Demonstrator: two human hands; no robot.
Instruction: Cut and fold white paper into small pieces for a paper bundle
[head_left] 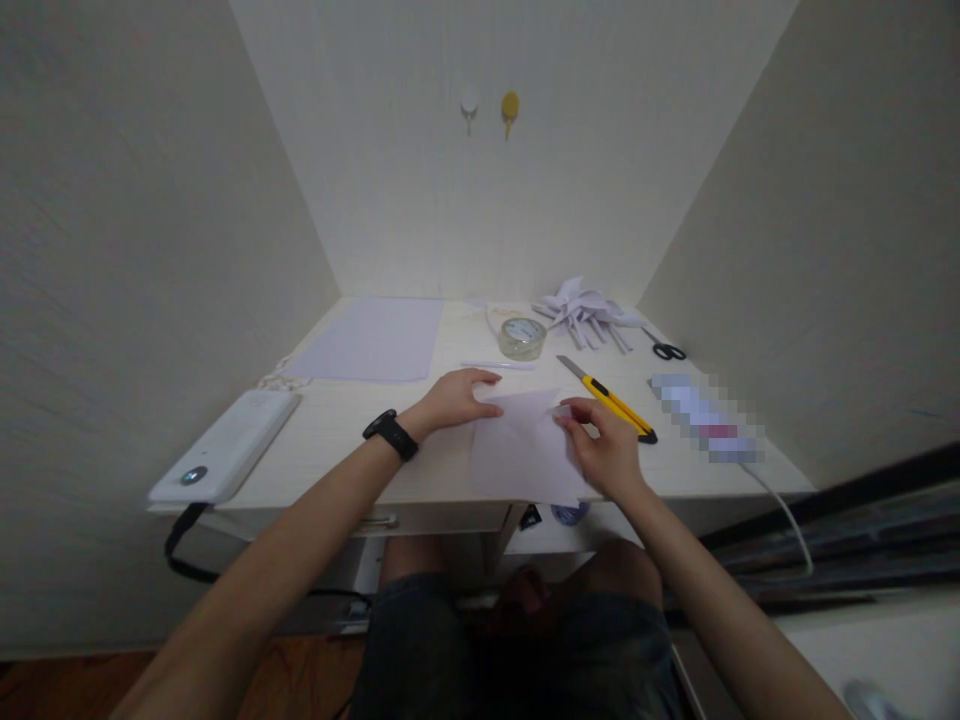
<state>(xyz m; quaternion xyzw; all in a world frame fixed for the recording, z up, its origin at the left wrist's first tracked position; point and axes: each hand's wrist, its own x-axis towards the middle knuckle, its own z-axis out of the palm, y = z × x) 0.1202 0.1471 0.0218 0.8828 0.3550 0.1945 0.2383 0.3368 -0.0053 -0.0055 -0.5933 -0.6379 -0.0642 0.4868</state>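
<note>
Your left hand (456, 398) lies palm down on the upper left corner of the white paper sheet (525, 450), fingers extended and close together, pressing it flat; a black watch (391, 434) sits on that wrist. Your right hand (604, 445) curls at the sheet's right edge, its fingers pinching a folded corner. The paper rests at the front edge of the desk (337, 430), partly folded, just beside the yellow utility knife (609, 398).
</note>
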